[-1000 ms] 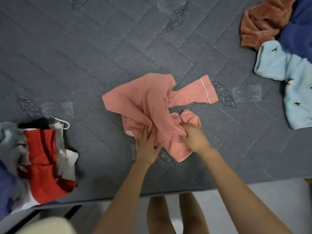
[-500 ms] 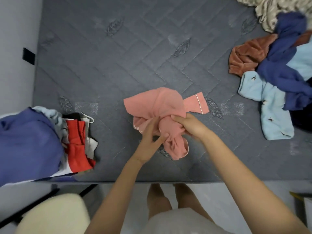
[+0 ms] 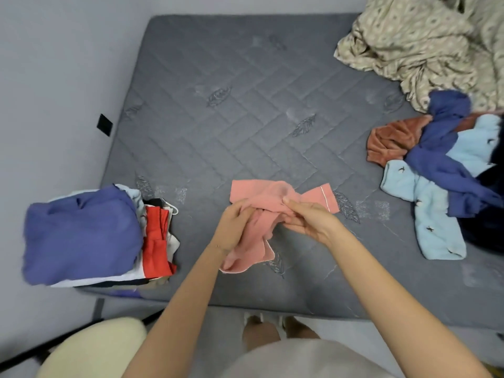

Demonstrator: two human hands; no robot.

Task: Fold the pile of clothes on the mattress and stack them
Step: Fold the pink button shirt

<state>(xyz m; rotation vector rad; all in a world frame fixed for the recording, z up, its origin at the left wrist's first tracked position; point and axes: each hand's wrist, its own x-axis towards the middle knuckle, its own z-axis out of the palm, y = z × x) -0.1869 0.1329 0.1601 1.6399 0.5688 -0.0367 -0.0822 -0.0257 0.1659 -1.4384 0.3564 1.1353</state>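
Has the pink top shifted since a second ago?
No: the pink top keeps its cuff beside the same leaf print; left hand and right hand only bunched it.

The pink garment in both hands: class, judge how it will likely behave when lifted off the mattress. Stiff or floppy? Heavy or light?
Probably floppy: the pink garment bunches and droops below the left hand and right hand. Likely light, since fingers alone hold it up. Its cuffed end may trail and unfold over the mattress.
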